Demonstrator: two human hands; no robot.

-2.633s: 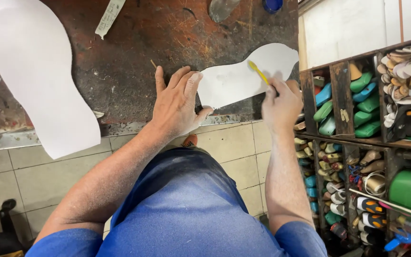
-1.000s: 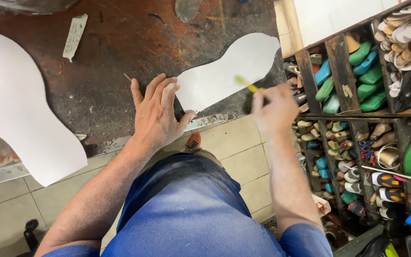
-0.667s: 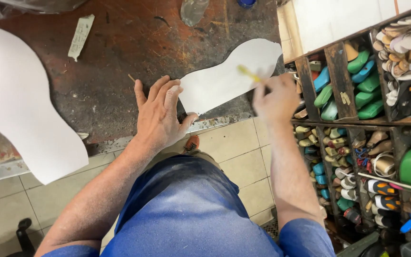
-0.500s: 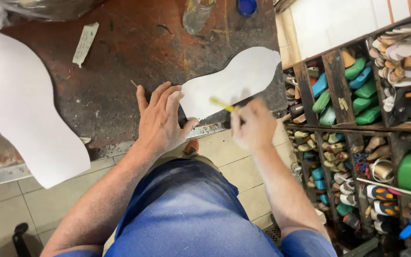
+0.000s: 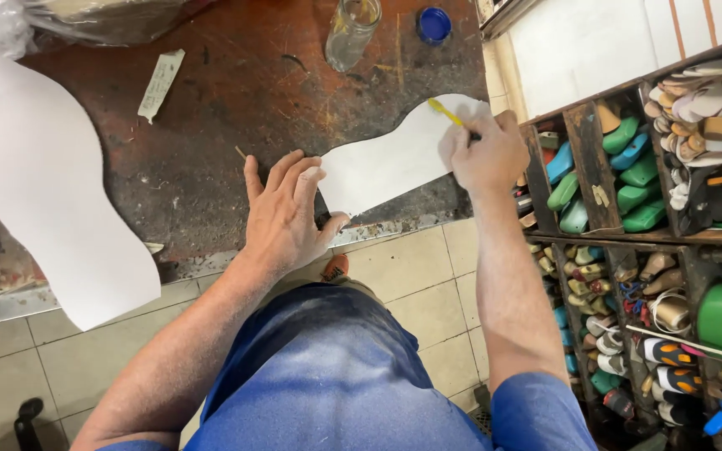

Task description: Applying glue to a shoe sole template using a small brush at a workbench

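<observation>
White sheet material, cut to a sole-like outline, is being worked at centre frame: the right hand (image 5: 486, 154) is curled shut round a thin yellow-tipped brush (image 5: 449, 113), pinched betw. fingers & thumb, tip laid on the upper right end of the white cut-out (image 5: 394, 163). Left hand (image 5: 290, 213) is spread flat, fingers fanned, tips pressed on the cut-out's lower left end so it's pinned to the dark, stained bench top (image 5: 236, 108). Step judged as brushing or marking along the piece's far end, w/ the sheet held steady; a further stroke would call for the flat hand's pressure to be kept & the brush to be guided along the edge w/o running off it. Cut-out thus lies betw. both hands, touching each, slanting from lower left to upper right near the bench's front edge. Outward: a larger white cut-out (image 5: 52, 192) overhangs the bench at left of frame, well apart; a glass jar (image 5: 351, 32) & blue lid (image 5: 434, 23) are seen at top centre; shelves (image 5: 628, 192) of coloured shoe lasts fill the right side; tiled floor (image 5: 411, 267) below.
</observation>
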